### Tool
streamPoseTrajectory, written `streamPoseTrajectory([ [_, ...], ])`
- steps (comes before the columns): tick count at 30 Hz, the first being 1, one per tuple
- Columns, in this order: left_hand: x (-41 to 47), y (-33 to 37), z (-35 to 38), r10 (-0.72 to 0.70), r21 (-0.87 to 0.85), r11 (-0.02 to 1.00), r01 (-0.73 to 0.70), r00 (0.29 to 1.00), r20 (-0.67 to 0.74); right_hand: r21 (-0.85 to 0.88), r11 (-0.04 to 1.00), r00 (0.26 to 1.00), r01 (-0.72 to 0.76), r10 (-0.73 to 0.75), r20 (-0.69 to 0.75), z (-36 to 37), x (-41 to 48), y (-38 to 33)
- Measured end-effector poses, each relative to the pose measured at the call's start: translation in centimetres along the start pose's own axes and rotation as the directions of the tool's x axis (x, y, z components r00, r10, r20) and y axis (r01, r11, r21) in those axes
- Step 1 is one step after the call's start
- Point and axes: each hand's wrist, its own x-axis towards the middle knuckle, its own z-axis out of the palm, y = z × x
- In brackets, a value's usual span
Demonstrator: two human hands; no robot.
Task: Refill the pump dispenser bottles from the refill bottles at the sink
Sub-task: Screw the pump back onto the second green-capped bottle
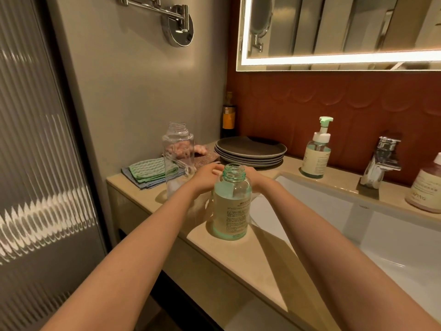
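1. toward the counter's left end: clear bottle, uncapped, seemingly empty, light, easily tipped.
2. near the front edge beside the sink: green bottle, uncapped, nearly full, heavy, probably slick; best gripped round the labelled middle.
3. just behind it: left hand and right hand, close together; grip hidden, cannot tell.

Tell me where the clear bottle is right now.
In the head view, the clear bottle stands upright on the counter left of the sink, just left of the green bottle, with cloths beside it and plates behind.
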Motion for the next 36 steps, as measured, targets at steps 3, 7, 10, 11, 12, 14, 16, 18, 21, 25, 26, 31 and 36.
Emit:
streamPoseTrajectory([
  [3,-0.1,1.8,-0.5,0.008,-0.045,0.999,-0.011,0.998,-0.056,-0.004,0.999,0.997,0.052,-0.052,-0.054,-1.2,-0.5,-0.1],
  [7,-1.1,4.3,-1.4,0.059,-0.073,0.995,-0.065,0.995,-0.083,0.08,0.996,0.992,0.049,-0.04,-0.118,-3.6,-1.9,0.2],
  [10,-2.0,5.7,-1.8,0.067,-0.109,0.991,-0.073,0.996,-0.056,0.24,0.968,0.974,0.069,-0.014,-0.224,-5.0,-2.9,0.6],
  [11,-2.4,6.1,-1.8,0.069,-0.122,0.99,-0.072,0.997,-0.031,0.312,0.946,0.962,0.093,-0.005,-0.271,-5.4,-3.4,0.6],
  [12,-2.8,6.4,-1.9,0.075,-0.137,0.988,-0.074,0.997,-0.003,0.375,0.919,0.949,0.119,0.006,-0.315,-5.9,-3.9,0.5],
  [14,-3.7,6.9,-2.0,0.086,-0.181,0.98,-0.08,0.996,0.026,0.468,0.867,0.924,0.172,0.023,-0.382,-7.1,-4.8,-0.2],
  [16,-4.6,7.0,-2.2,0.099,-0.222,0.971,-0.088,0.994,0.041,0.563,0.79,0.895,0.242,0.041,-0.443,-8.3,-5.8,-1.2],
  [18,-5.7,7.0,-2.3,0.121,-0.209,0.973,-0.101,0.989,0.086,0.664,0.667,0.865,0.338,0.057,-0.498,-9.3,-6.6,-2.3],
  [21,-6.6,6.8,-2.2,0.11,-0.119,0.989,-0.09,0.977,0.182,0.76,0.463,0.831,0.456,0.083,-0.55,-10.0,-7.3,-4.2],
  [25,-7.3,6.6,-1.8,0.094,0.021,0.995,-0.099,0.978,0.188,0.756,0.381,0.784,0.532,0.116,-0.61,-10.0,-7.6,-6.5],
  [26,-7.5,6.5,-1.6,0.095,0.036,0.994,-0.103,0.981,0.171,0.75,0.371,0.774,0.547,0.117,-0.622,-9.9,-7.7,-6.9],
  [31,-8.0,6.5,-1.4,0.098,0.029,0.994,-0.102,0.988,0.123,0.742,0.34,0.755,0.578,0.123,-0.644,-9.4,-7.6,-7.8],
  [36,-8.1,6.0,-1.3,0.099,-0.011,0.995,-0.099,0.989,0.106,0.749,0.385,0.788,0.54,0.083,-0.611,-7.4,-7.6,-7.1],
])
